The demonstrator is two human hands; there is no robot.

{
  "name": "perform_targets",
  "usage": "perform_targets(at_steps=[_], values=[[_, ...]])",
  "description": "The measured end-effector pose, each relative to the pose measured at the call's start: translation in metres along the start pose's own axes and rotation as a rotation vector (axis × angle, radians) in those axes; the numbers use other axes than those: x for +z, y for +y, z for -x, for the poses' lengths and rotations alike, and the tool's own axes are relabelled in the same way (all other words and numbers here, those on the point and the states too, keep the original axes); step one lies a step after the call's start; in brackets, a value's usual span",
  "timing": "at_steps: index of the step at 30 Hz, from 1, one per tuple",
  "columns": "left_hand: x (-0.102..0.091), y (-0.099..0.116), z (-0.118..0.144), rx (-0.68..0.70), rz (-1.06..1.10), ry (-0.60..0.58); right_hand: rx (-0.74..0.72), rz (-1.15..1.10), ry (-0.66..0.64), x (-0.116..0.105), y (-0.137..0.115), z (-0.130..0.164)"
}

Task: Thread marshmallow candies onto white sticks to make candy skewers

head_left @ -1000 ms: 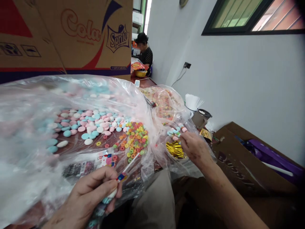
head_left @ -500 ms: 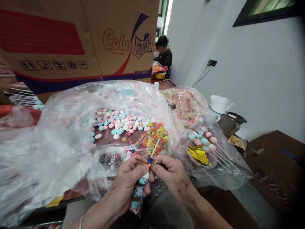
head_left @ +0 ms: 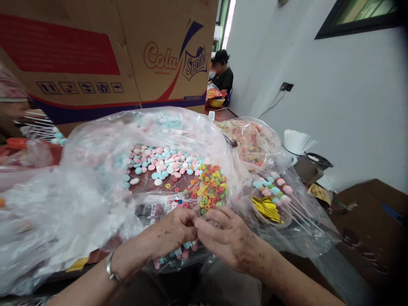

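Observation:
My left hand point(head_left: 172, 231) and my right hand point(head_left: 228, 238) meet at the table's front edge, fingers pinched together on a wrapped candy skewer point(head_left: 178, 254). Its blue and pink pieces show below my left fingers; its top is hidden between my fingertips. Just beyond my hands lies an open clear plastic bag point(head_left: 95, 178) with pastel pink, blue and white candies point(head_left: 159, 163) and colourful ring candies point(head_left: 207, 189). To the right a bowl holds gold twist ties point(head_left: 266, 208), with finished candy skewers point(head_left: 276, 187) lying across it.
A large Cola and Sprite cardboard box point(head_left: 111, 55) stands behind the bag. A second bag of ring candies point(head_left: 248, 140) lies at the right, beside a cup of white sticks point(head_left: 296, 142) and a dark container point(head_left: 312, 165). Another person point(head_left: 223, 74) sits far back. A brown box point(head_left: 372, 221) is at right.
My right hand left the bowl of gold ties and joined my left hand on the skewer. The skewer tipped down, so its stick and gold tie are now hidden between my fingers.

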State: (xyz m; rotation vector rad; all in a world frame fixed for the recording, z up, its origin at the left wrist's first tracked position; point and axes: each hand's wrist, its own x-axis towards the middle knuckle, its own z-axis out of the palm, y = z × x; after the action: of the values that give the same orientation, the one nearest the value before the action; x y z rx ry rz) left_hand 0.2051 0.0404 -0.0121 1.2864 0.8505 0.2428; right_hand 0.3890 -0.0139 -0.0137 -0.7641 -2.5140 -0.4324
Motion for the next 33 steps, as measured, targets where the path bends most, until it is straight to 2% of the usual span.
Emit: perform_targets(at_steps=[1, 3, 5, 7, 8, 10, 12, 14, 16, 17, 18, 19, 20, 22, 24, 25, 27, 28, 30, 32, 33], values=[[-0.004, 0.003, 0.0, -0.045, -0.043, -0.106, -0.047, -0.028, -0.041, -0.004, 0.003, -0.001], [-0.01, 0.007, 0.0, -0.094, -0.092, -0.236, -0.096, -0.079, -0.131, -0.012, 0.008, -0.004], [-0.012, 0.007, 0.0, -0.102, -0.123, -0.281, -0.103, -0.102, -0.194, -0.016, 0.007, -0.005], [-0.01, 0.005, 0.0, -0.043, -0.2, -0.255, -0.081, -0.075, -0.206, -0.015, 0.002, -0.004], [-0.007, 0.004, 0.0, 0.036, -0.306, -0.191, -0.054, -0.041, -0.192, -0.013, -0.001, -0.003], [-0.001, 0.0, 0.0, 0.265, -0.6, 0.055, 0.052, 0.064, -0.129, -0.004, -0.008, -0.002], [0.007, -0.003, -0.002, 0.452, -0.83, 0.328, 0.225, 0.17, -0.012, 0.008, -0.01, -0.003], [0.014, -0.008, -0.005, 0.591, -0.919, 0.544, 0.445, 0.172, 0.142, 0.02, -0.007, -0.007], [0.02, -0.013, -0.007, 0.815, -0.972, 0.771, 0.705, -0.045, 0.3, 0.028, 0.0, -0.014], [0.022, -0.016, -0.007, 0.957, -0.988, 0.874, 0.841, -0.231, 0.374, 0.03, 0.003, -0.018], [0.024, -0.019, -0.006, 1.077, -0.971, 0.925, 0.969, -0.446, 0.449, 0.031, 0.005, -0.022], [0.026, -0.021, -0.005, 1.122, -0.903, 0.918, 1.075, -0.662, 0.517, 0.03, 0.006, -0.025], [0.026, -0.021, -0.002, 1.068, -0.777, 0.865, 1.146, -0.851, 0.573, 0.028, 0.004, -0.029], [0.025, -0.017, 0.002, 0.771, -0.4, 0.714, 1.169, -1.072, 0.603, 0.022, -0.004, -0.036], [0.017, -0.006, 0.007, 0.501, 0.032, 0.605, 1.055, -1.086, 0.534, 0.015, -0.016, -0.042], [0.011, 0.001, 0.01, 0.476, 0.219, 0.56, 0.984, -1.058, 0.483, 0.013, -0.021, -0.044], [-0.003, 0.013, 0.019, 0.591, 0.429, 0.417, 0.918, -1.012, 0.416, 0.011, -0.025, -0.046], [-0.01, 0.017, 0.024, 0.665, 0.428, 0.326, 0.927, -1.002, 0.411, 0.011, -0.025, -0.046], [-0.021, 0.02, 0.034, 0.747, 0.255, 0.155, 0.986, -0.967, 0.436, 0.013, -0.023, -0.045], [-0.026, 0.016, 0.041, 0.634, 0.029, 0.102, 0.991, -0.895, 0.476, 0.015, -0.021, -0.043], [-0.027, 0.012, 0.043, 0.543, -0.031, 0.154, 0.968, -0.866, 0.485, 0.016, -0.021, -0.043]])
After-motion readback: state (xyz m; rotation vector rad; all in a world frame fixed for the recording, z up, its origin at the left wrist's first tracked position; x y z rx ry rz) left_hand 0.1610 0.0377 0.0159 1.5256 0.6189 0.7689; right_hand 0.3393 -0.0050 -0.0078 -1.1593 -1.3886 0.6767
